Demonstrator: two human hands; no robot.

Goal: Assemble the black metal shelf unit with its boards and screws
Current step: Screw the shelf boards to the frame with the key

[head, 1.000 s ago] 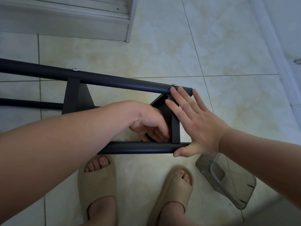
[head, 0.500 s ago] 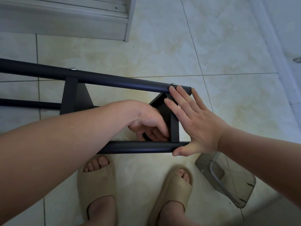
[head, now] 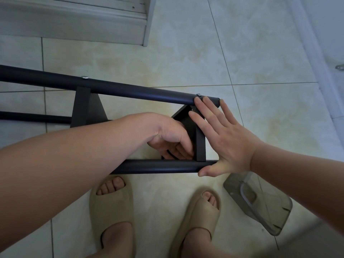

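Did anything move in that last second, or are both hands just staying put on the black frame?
Nothing visibly changed. The right hand stays spread flat against the end of the black metal frame, with its fingertips at the upper tube and its thumb at the lower one. The left hand stays inside the frame, fingers curled beside the end crossbar. What they hold, if anything, is hidden.

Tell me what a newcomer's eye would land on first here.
A black metal frame stretches across the middle of the picture. The right hand presses flat against its end, while the left hand curls inside it. Below stand beige sandals, with a clear plastic case at lower right.
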